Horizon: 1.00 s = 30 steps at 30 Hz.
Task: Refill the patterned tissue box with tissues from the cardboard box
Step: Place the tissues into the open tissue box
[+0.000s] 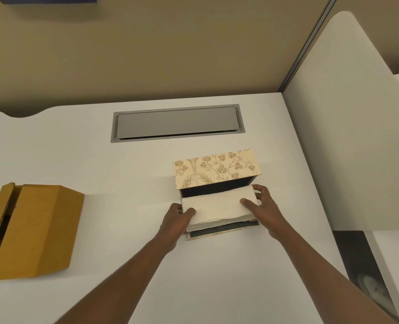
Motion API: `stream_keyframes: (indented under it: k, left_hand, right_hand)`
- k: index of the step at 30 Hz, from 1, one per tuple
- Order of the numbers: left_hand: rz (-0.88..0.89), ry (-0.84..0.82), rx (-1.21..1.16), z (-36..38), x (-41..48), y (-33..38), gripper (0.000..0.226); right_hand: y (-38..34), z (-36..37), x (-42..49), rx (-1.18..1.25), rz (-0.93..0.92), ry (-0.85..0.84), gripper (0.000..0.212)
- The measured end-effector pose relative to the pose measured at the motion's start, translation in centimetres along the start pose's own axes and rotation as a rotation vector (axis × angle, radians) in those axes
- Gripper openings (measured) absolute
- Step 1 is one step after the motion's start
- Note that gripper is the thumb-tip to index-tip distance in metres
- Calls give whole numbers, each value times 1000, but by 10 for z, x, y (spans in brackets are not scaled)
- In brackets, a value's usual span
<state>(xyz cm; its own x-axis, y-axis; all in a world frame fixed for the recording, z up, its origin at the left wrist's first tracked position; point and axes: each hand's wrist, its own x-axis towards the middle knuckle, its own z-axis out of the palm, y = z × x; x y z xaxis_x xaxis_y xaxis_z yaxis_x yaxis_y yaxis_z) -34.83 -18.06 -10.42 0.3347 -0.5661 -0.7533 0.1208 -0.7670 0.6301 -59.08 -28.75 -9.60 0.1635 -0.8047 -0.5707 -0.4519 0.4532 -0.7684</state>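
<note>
Tissues (218, 208) between hands, box rim.

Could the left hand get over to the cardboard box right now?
Probably not yet: the left hand is gripping the tissue stack. The bare desk toward the cardboard box is unobstructed.

Both hands are gripping a white tissue stack (217, 208) by its ends, the left hand (177, 218) at the left end, the right hand (262, 205) at the right, holding it in the open patterned tissue box (214, 168); the cardboard box (34, 230) is lying well apart at the left of the white surface (123, 183)
</note>
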Motion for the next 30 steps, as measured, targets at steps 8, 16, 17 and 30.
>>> stream_keyframes:
  k: [8, 16, 17, 30]
  left_hand:
    - [32, 38, 114, 1, 1, 1, 39]
    - [64, 59, 133, 1, -2, -1, 43]
    - [69, 58, 137, 1, -2, -1, 44]
    - [93, 47, 173, 2, -4, -3, 46]
  right_hand:
    - [5, 0, 3, -170, -67, 41, 66]
    - [7, 0, 3, -226, -112, 58, 67]
    - [7, 0, 3, -227, -115, 60, 67]
    - [12, 1, 1, -244, -128, 97, 64]
